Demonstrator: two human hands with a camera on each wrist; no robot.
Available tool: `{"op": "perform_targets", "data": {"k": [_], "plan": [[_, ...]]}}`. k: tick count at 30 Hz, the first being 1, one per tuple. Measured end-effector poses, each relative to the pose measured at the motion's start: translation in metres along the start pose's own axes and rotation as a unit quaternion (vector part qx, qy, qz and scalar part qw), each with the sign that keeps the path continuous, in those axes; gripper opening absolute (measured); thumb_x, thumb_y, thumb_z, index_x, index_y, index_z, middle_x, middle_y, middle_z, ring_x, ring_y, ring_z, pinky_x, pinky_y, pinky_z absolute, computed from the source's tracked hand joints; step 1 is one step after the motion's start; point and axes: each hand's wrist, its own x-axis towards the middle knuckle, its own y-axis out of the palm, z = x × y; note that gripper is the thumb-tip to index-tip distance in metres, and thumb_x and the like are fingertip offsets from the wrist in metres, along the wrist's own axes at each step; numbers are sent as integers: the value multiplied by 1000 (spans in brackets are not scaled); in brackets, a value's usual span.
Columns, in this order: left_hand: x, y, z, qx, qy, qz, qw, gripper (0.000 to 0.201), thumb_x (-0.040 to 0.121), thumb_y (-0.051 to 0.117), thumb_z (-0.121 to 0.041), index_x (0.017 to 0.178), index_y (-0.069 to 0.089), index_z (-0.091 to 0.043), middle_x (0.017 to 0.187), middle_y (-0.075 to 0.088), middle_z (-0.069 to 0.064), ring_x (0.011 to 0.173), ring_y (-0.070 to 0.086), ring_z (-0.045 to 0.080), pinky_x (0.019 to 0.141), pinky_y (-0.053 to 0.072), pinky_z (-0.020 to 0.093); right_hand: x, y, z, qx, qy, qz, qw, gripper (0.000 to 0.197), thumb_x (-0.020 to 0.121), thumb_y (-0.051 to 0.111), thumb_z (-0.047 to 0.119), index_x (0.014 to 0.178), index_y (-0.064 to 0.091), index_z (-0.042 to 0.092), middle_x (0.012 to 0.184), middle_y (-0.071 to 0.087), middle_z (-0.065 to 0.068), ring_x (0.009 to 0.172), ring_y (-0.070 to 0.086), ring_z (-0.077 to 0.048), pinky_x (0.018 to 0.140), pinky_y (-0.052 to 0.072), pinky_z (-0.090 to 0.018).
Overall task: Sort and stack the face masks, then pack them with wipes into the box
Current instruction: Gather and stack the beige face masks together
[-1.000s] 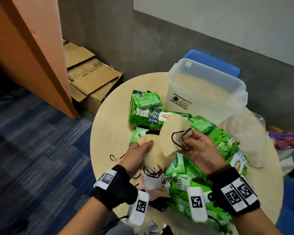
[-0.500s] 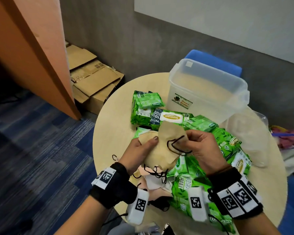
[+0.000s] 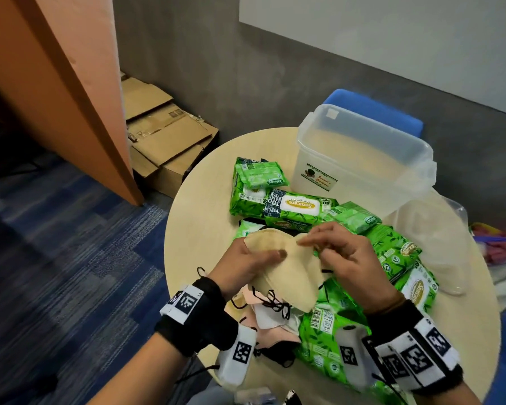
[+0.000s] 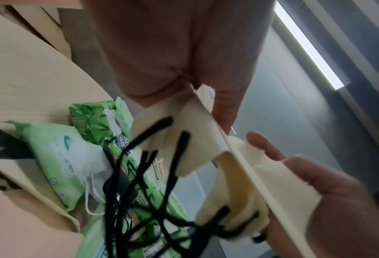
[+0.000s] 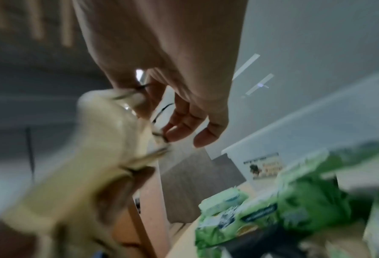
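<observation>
Standing at the far right of the round table [image 3: 193, 229], the clear plastic box [image 3: 362, 171] was upright and lidless, with nothing visible inside. Green wipe packs [image 3: 289, 206] lay loose on the tabletop from just left of the box down to the near right edge. Pink, white and black masks [image 3: 269, 320] sat heaped at the near edge. Above that heap, the left hand [image 3: 246, 264] gripped a stack of beige masks [image 3: 287, 270], thumb pressed on top. The right hand [image 3: 345, 258] pinched the stack's far edge, its other fingers loosely curled.
</observation>
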Motion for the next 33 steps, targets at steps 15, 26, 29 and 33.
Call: {"op": "perform_targets", "data": {"k": [15, 26, 29, 33], "plan": [[2, 4, 10, -57, -71, -86, 992, 45, 99, 41, -47, 94, 71, -13, 90, 72, 10, 78, 67, 20, 74, 52, 31, -11, 33, 4, -222, -241, -157, 932, 16, 72, 71, 0, 80, 70, 14, 80, 63, 1, 81, 57, -20, 79, 43, -29], [1, 5, 19, -199, -84, -42, 975, 48, 87, 54, -58, 91, 69, -13, 85, 63, 11, 81, 59, 21, 68, 48, 27, -16, 68, -41, -383, -244, -84, 887, 14, 76, 55, 8, 82, 67, 11, 75, 53, -3, 71, 54, -25, 64, 44, -40], [2, 5, 27, -87, -20, -64, 994, 14, 91, 62, -17, 80, 66, -9, 69, 63, 2, 68, 57, 18, 59, 46, 22, -15, 69, -38, -381, -231, -52, 894, 11, 75, 59, 16, 81, 67, 12, 77, 54, -3, 72, 54, -24, 64, 46, -41], [-1, -4, 29, -17, 4, -38, 999, 19, 91, 58, -4, 107, 65, 4, 94, 70, 9, 84, 65, 15, 74, 52, 24, -18, 56, -35, -294, -157, -108, 936, 26, 80, 60, 37, 93, 69, 16, 93, 56, 1, 91, 52, -17, 83, 42, -34]]}}
